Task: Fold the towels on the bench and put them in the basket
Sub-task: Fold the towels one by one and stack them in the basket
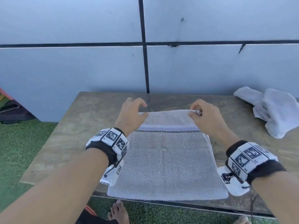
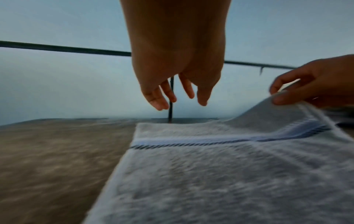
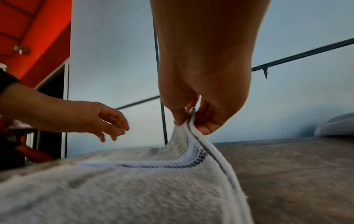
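A grey-white towel (image 1: 166,159) with a blue and checkered stripe lies folded on the wooden bench (image 1: 84,126), reaching its near edge. My right hand (image 1: 199,113) pinches the towel's far right corner between thumb and fingers and lifts it off the bench; the right wrist view shows this pinch (image 3: 188,119) up close. My left hand (image 1: 135,109) hovers over the far left corner with loosely spread fingers (image 2: 162,98) that hold nothing, a little above the cloth (image 2: 220,174). No basket shows in any view.
A second, crumpled white towel (image 1: 271,110) lies at the bench's far right. A pale panelled wall (image 1: 80,62) stands right behind the bench. Green turf (image 1: 24,151) surrounds it, with a red and dark object (image 1: 9,107) at far left. My bare foot (image 1: 119,212) is below the near edge.
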Action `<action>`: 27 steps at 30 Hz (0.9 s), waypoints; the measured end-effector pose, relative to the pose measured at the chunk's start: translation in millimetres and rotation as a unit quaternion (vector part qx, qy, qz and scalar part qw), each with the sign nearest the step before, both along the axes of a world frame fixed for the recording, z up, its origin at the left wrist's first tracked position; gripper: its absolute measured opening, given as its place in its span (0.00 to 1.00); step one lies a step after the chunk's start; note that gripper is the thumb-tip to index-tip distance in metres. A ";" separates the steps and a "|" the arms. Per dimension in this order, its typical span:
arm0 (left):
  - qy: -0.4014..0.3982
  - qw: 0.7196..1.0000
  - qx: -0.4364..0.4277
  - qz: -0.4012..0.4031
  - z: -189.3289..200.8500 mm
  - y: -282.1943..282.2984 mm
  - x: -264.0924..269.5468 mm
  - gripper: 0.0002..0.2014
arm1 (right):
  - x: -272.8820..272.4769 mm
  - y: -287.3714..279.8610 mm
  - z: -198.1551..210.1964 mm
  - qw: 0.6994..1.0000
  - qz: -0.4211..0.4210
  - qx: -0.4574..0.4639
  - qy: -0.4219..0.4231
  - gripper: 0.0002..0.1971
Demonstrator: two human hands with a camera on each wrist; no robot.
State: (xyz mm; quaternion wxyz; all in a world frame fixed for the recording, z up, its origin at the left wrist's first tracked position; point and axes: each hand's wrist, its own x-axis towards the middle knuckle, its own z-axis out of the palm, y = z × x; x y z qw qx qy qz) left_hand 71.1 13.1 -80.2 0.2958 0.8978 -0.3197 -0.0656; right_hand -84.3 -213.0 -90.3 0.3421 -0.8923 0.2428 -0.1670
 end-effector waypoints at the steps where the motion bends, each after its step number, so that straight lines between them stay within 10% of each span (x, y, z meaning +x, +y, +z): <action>1: 0.014 0.999 -0.031 -0.036 8.6 -6.1 -14.8 0.09 | -6.0 9.3 7.4 0.999 0.005 0.028 -0.037 0.04; 8: 0.151 0.963 -0.193 -0.115 36.5 -24.0 -110.2 0.09 | -54.9 58.3 35.9 0.979 0.076 0.146 -0.122 0.10; 27: 0.086 0.946 -0.303 -0.080 44.3 -0.7 -153.7 0.03 | -99.5 87.9 53.3 0.961 -0.017 0.219 -0.166 0.03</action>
